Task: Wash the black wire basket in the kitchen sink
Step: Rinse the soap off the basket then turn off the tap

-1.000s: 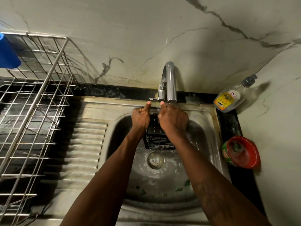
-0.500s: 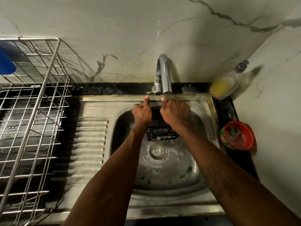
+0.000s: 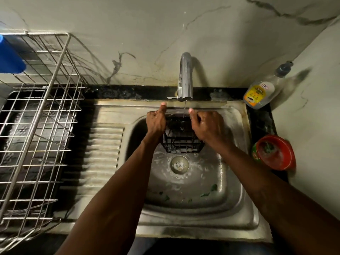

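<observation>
My left hand [image 3: 156,122] and right hand [image 3: 207,126] each grip a side of the black wire basket [image 3: 181,142], which looks light, stiff and probably slippery when wet, so I judge its rim wires the safest hold.

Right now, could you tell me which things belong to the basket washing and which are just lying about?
In use: black wire basket, left hand, right hand, tap, sink.
Lying about: soap bottle, red bowl, dish rack, blue cup.
</observation>
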Action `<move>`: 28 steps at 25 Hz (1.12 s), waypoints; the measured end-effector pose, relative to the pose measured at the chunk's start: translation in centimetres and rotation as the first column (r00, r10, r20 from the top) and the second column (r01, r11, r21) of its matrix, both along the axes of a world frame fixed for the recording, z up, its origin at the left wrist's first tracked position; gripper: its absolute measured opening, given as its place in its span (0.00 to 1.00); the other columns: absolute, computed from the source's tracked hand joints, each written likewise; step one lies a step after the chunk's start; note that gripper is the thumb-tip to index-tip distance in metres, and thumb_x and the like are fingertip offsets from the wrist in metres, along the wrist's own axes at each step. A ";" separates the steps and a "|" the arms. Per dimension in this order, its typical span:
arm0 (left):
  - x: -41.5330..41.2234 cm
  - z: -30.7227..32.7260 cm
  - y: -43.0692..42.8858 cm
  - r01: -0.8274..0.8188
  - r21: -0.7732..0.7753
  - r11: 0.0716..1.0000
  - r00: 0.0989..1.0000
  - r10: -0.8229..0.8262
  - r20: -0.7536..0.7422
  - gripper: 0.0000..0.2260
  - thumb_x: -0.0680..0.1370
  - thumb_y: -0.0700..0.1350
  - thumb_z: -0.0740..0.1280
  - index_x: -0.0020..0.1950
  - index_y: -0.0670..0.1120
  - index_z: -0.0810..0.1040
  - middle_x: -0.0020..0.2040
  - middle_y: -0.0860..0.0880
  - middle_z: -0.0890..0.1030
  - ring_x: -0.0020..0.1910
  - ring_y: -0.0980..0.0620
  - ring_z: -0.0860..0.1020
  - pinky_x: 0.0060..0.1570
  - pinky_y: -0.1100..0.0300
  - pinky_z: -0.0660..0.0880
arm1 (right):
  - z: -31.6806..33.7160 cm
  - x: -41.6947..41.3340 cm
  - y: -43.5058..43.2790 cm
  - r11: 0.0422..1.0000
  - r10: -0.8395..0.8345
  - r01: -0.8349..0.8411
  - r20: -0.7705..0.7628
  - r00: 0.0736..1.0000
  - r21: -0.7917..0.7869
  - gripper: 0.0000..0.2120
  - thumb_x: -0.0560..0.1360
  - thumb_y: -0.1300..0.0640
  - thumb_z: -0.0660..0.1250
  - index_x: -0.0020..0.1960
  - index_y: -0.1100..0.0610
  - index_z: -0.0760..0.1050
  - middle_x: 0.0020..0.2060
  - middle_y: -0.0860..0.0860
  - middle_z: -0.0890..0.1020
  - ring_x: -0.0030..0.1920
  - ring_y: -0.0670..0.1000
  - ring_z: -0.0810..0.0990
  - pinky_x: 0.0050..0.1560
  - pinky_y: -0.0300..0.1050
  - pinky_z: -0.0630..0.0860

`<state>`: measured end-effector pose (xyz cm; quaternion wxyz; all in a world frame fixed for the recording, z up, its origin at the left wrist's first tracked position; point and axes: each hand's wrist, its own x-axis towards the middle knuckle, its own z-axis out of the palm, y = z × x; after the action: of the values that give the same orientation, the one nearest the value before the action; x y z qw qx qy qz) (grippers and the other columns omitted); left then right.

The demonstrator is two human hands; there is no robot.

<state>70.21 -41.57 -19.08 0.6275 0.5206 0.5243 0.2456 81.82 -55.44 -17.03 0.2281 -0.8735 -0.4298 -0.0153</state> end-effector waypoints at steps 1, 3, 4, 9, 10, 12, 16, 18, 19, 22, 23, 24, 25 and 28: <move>0.4 0.1 -0.3 0.008 0.003 1.000 1.000 -0.008 0.002 0.22 0.81 0.57 0.68 0.43 0.37 0.80 0.37 0.42 0.80 0.36 0.44 0.79 0.41 0.48 0.80 | 0.2 0.6 0.6 0.998 -0.063 0.063 -0.032 0.998 0.026 0.25 0.84 0.43 0.58 0.35 0.55 0.78 0.28 0.48 0.74 0.29 0.52 0.77 0.33 0.43 0.68; 0.9 0.1 -0.5 -0.002 0.028 1.000 1.000 0.002 -0.027 0.20 0.81 0.57 0.68 0.40 0.41 0.78 0.34 0.44 0.78 0.32 0.49 0.77 0.38 0.50 0.79 | 0.9 0.3 2.0 0.985 -0.174 0.173 -0.159 0.972 -0.020 0.27 0.84 0.43 0.56 0.32 0.55 0.75 0.27 0.51 0.76 0.29 0.53 0.75 0.33 0.44 0.70; 0.9 0.5 -0.6 0.007 0.061 0.998 0.998 -0.004 -0.056 0.21 0.82 0.57 0.67 0.36 0.43 0.75 0.31 0.47 0.75 0.28 0.53 0.74 0.33 0.55 0.76 | 0.8 -0.1 2.3 0.978 -0.206 0.199 -0.181 0.962 -0.055 0.27 0.84 0.43 0.55 0.32 0.55 0.75 0.29 0.53 0.77 0.31 0.54 0.77 0.34 0.44 0.70; 1.0 2.8 -1.7 0.515 0.572 0.638 0.840 -0.245 -0.484 0.26 0.85 0.60 0.53 0.39 0.47 0.80 0.32 0.49 0.80 0.30 0.52 0.79 0.34 0.60 0.72 | -0.1 -0.7 2.4 0.972 -0.229 0.226 -0.042 0.973 -0.061 0.30 0.84 0.41 0.54 0.39 0.60 0.83 0.36 0.60 0.84 0.38 0.62 0.83 0.38 0.46 0.68; 1.3 2.4 -3.1 0.636 0.596 0.490 0.749 -0.207 -0.629 0.25 0.86 0.60 0.52 0.44 0.48 0.82 0.38 0.48 0.83 0.39 0.50 0.82 0.43 0.55 0.74 | -0.3 -0.3 2.7 0.969 -0.246 0.243 -0.066 0.967 -0.051 0.30 0.84 0.41 0.54 0.40 0.60 0.83 0.38 0.61 0.85 0.39 0.62 0.83 0.38 0.46 0.68; 1.8 2.3 -5.8 0.700 0.592 0.400 0.668 -0.073 -0.741 0.20 0.84 0.58 0.52 0.52 0.51 0.80 0.50 0.48 0.83 0.55 0.46 0.79 0.63 0.42 0.70 | -0.4 0.3 3.0 0.953 -0.295 0.303 -0.249 0.922 -0.006 0.30 0.85 0.41 0.53 0.41 0.60 0.84 0.40 0.61 0.85 0.42 0.61 0.83 0.41 0.44 0.66; 1.8 2.5 -5.5 0.719 0.583 0.379 0.666 -0.134 -0.734 0.26 0.85 0.61 0.50 0.36 0.50 0.76 0.31 0.52 0.77 0.36 0.51 0.78 0.53 0.51 0.73 | -0.8 -0.2 2.5 0.900 -0.165 0.391 -0.679 0.715 0.194 0.28 0.85 0.41 0.51 0.41 0.54 0.82 0.37 0.54 0.85 0.40 0.50 0.82 0.45 0.42 0.72; 1.5 2.3 -2.5 0.657 0.551 0.514 0.701 -0.148 -0.698 0.31 0.85 0.63 0.50 0.35 0.47 0.80 0.27 0.51 0.76 0.28 0.51 0.76 0.40 0.56 0.73 | -1.0 -1.5 2.0 0.883 0.021 0.342 -0.754 0.656 0.322 0.23 0.85 0.44 0.55 0.42 0.54 0.80 0.35 0.57 0.82 0.36 0.47 0.79 0.40 0.41 0.74; 1.1 2.5 -1.1 0.610 0.521 0.597 0.730 -0.167 -0.663 0.31 0.84 0.63 0.52 0.35 0.46 0.82 0.27 0.50 0.76 0.27 0.51 0.75 0.36 0.57 0.73 | -1.2 -2.2 2.0 0.882 0.103 0.299 -0.768 0.632 0.365 0.25 0.85 0.43 0.56 0.40 0.57 0.79 0.32 0.58 0.80 0.33 0.47 0.77 0.38 0.42 0.74; -1.0 1.5 0.5 0.383 0.347 0.856 0.865 -0.201 -0.459 0.27 0.83 0.61 0.61 0.28 0.47 0.75 0.24 0.53 0.74 0.22 0.58 0.72 0.30 0.61 0.70 | -1.8 -3.2 3.1 0.950 0.059 0.168 -0.680 0.731 0.262 0.36 0.83 0.35 0.50 0.29 0.60 0.72 0.23 0.55 0.75 0.25 0.52 0.73 0.31 0.45 0.69; -1.1 1.4 0.2 0.355 0.355 0.865 0.887 -0.191 -0.421 0.29 0.83 0.61 0.61 0.27 0.46 0.73 0.23 0.53 0.73 0.21 0.59 0.71 0.29 0.61 0.69 | -1.8 -3.0 3.7 0.967 -0.028 0.178 -0.621 0.783 0.181 0.36 0.83 0.36 0.49 0.27 0.57 0.70 0.22 0.52 0.73 0.23 0.51 0.72 0.30 0.43 0.66; -0.8 1.0 -0.2 0.363 0.393 0.845 0.895 -0.199 -0.398 0.31 0.84 0.62 0.58 0.27 0.45 0.73 0.23 0.52 0.73 0.22 0.56 0.73 0.30 0.60 0.70 | -1.7 -2.8 4.2 0.971 -0.094 0.202 -0.570 0.816 0.128 0.34 0.84 0.38 0.49 0.27 0.56 0.69 0.22 0.49 0.73 0.23 0.48 0.71 0.30 0.41 0.64; -0.2 0.7 -0.8 0.365 0.440 0.821 0.906 -0.205 -0.369 0.31 0.84 0.62 0.56 0.27 0.45 0.74 0.24 0.50 0.75 0.24 0.52 0.74 0.31 0.58 0.70 | -1.5 -2.5 4.6 0.971 -0.136 0.218 -0.518 0.844 0.101 0.33 0.85 0.40 0.49 0.28 0.55 0.69 0.23 0.47 0.72 0.24 0.44 0.71 0.29 0.40 0.62; 1.8 0.9 -1.7 0.272 0.487 0.830 0.955 -0.168 -0.246 0.29 0.84 0.58 0.57 0.26 0.46 0.72 0.23 0.45 0.74 0.23 0.45 0.73 0.26 0.54 0.69 | -0.7 -2.6 5.6 0.980 -0.141 0.189 -0.454 0.880 0.062 0.28 0.87 0.46 0.51 0.33 0.55 0.73 0.26 0.45 0.71 0.26 0.41 0.68 0.28 0.35 0.61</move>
<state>72.01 -43.28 -18.15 0.4354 0.7479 0.4337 0.2511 79.24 -49.87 -17.71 0.3640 -0.8738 -0.2883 0.1440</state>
